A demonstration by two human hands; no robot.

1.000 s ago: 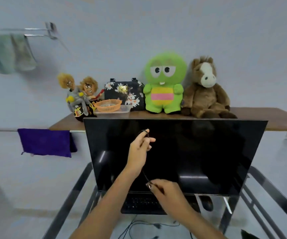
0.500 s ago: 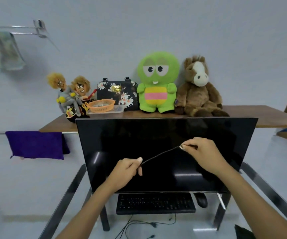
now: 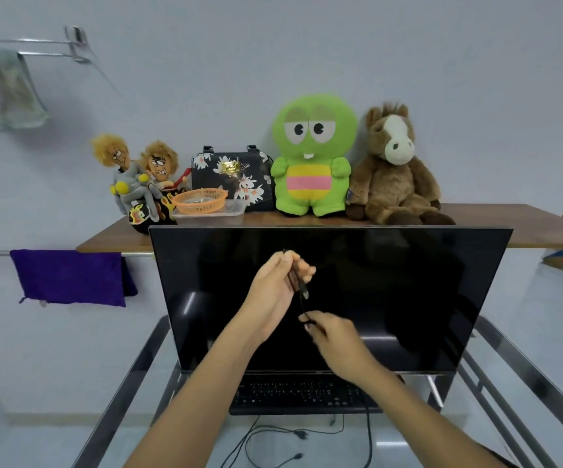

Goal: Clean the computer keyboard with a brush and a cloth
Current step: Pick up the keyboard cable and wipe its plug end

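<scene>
Since the frame half a second before, our right hand (image 3: 336, 342) had dropped from high on the right of the screen to low centre, and our left hand (image 3: 278, 292) had risen above it, so the thin black cable (image 3: 298, 292) that had stretched sideways between them now ran nearly upright.

Nearest to us, loose black wires (image 3: 273, 444) lay on the pale floor seen through the glass desk (image 3: 131, 383). Just beyond them the black keyboard (image 3: 303, 393) sat flat under the lower edge of the monitor (image 3: 391, 282), our right forearm crossing its right end. We saw no brush. Our right hand was closed, pinching the lower part of the cable. Our left hand was curled around the upper part, where a small metal plug end showed beside the fingers (image 3: 303, 266). Both hands were held up in front of the dark screen.

Behind the monitor, a wooden shelf (image 3: 509, 224) carried two small dolls (image 3: 138, 177), an orange basket (image 3: 200, 201) in a clear tray, a floral bag (image 3: 233, 173), a green plush (image 3: 312, 157) and a brown horse plush (image 3: 396, 170). A purple cloth (image 3: 70, 276) hung from a rail to the left, and a pale towel (image 3: 0, 92) hung higher on the wall.
</scene>
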